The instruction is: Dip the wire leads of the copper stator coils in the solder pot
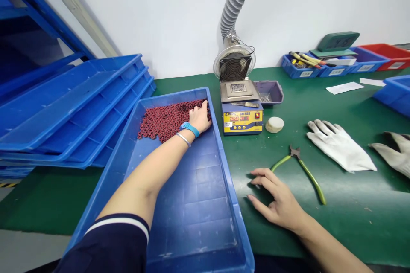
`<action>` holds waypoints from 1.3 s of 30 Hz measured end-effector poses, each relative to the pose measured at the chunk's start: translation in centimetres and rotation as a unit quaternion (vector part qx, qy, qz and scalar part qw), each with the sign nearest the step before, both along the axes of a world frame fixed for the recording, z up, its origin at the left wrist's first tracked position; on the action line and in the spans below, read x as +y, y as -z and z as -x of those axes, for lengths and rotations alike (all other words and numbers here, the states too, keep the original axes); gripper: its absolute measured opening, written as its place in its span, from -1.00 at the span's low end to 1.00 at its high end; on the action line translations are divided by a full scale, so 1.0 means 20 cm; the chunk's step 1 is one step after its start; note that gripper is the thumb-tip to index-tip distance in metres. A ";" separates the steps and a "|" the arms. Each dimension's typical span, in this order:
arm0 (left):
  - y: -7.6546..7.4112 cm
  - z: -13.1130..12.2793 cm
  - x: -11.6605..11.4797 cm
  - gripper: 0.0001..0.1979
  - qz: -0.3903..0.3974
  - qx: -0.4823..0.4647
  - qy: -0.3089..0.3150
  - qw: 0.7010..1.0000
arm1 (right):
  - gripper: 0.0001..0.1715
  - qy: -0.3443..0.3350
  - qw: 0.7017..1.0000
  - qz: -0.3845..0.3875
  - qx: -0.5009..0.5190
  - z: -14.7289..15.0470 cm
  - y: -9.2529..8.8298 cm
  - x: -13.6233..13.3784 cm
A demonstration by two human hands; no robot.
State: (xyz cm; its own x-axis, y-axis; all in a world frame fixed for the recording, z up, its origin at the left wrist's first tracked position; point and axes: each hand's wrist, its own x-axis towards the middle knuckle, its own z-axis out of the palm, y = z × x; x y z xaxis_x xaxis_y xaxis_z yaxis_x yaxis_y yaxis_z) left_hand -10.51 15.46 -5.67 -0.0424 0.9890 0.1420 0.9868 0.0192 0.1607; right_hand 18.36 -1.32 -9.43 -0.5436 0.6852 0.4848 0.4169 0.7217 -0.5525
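Note:
A large blue tray (224, 166) lies in front of me with a heap of small dark red rings (163, 120) at its far end. My left hand (200, 117) reaches into the tray and rests on the right edge of the heap, its fingers curled down into the rings; what they hold is hidden. My right hand (275, 198) lies on the green mat (352, 204) just right of the tray, fingers apart and holding nothing. Green-handled cutters (301, 166) lie a little beyond the right hand.
A solder pot with a yellow display (241, 115) stands beyond the tray under a fan and a grey hose (235, 0). White gloves (339, 149) lie at right. Stacked blue trays (70, 106) fill the left; small bins (336, 66) line the back.

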 end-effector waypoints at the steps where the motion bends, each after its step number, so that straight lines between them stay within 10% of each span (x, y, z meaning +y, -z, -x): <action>1: 0.00 0.00 0.00 -0.16 -0.001 -0.001 -0.005 1.000 | -0.85 0.001 1.000 -0.001 -0.002 0.00 0.00 0.00; 18: -0.04 0.11 -0.02 -0.05 0.013 0.042 0.107 0.993 | -0.87 0.008 1.000 0.000 -0.006 0.00 0.02 0.00; 31: -0.01 0.05 -0.01 -0.18 -0.009 0.025 0.012 1.000 | -0.87 0.012 1.000 -0.005 -0.013 0.00 0.02 0.00; 39: -0.13 0.18 -0.19 -0.10 -0.011 -0.010 0.008 1.000 | -0.87 0.010 1.000 -0.006 -0.018 -0.01 0.02 0.00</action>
